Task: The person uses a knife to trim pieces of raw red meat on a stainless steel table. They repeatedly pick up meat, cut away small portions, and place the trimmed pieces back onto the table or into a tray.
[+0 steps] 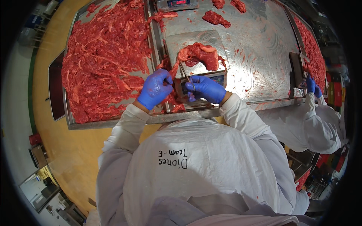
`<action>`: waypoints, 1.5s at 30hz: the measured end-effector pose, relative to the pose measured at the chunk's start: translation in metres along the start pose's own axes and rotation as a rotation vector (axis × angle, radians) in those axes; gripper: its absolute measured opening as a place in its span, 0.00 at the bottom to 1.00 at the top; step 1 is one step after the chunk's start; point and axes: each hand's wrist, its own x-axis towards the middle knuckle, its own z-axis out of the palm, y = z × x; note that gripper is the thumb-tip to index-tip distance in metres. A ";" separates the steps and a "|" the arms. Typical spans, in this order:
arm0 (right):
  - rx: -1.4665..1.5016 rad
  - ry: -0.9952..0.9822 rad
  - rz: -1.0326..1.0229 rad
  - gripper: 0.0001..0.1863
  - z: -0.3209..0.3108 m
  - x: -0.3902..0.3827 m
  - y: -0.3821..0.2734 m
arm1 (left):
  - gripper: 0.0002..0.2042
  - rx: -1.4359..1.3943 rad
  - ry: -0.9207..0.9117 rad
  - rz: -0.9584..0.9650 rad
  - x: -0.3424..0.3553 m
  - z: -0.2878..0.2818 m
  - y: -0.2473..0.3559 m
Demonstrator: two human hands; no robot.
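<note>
Red raw meat (201, 54) lies on the square metal plate of a bench scale (194, 37) straight ahead of me. A thin strip of meat (174, 70) trails from its left side down to my left hand (154, 89), whose blue-gloved fingers are closed on the end. My right hand (208, 89), gloved in blue too, grips scissors (184, 71) by the handles. The blades point up and away, touching or very near the strip; I cannot tell if they are cutting it. The scale's front panel is partly behind my right hand.
At left, a metal tray (71, 124) is heaped with meat strips (105, 64). Several loose pieces (216, 19) lie on the steel table (260, 56). A second scale (177, 3) stands at the far edge. On the right a co-worker's gloved hands (311, 83) are beside another meat tray.
</note>
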 end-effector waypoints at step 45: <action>0.154 0.167 -0.121 0.12 0.021 0.039 -0.023 | 0.09 -0.285 -0.386 -0.131 -0.026 -0.028 0.015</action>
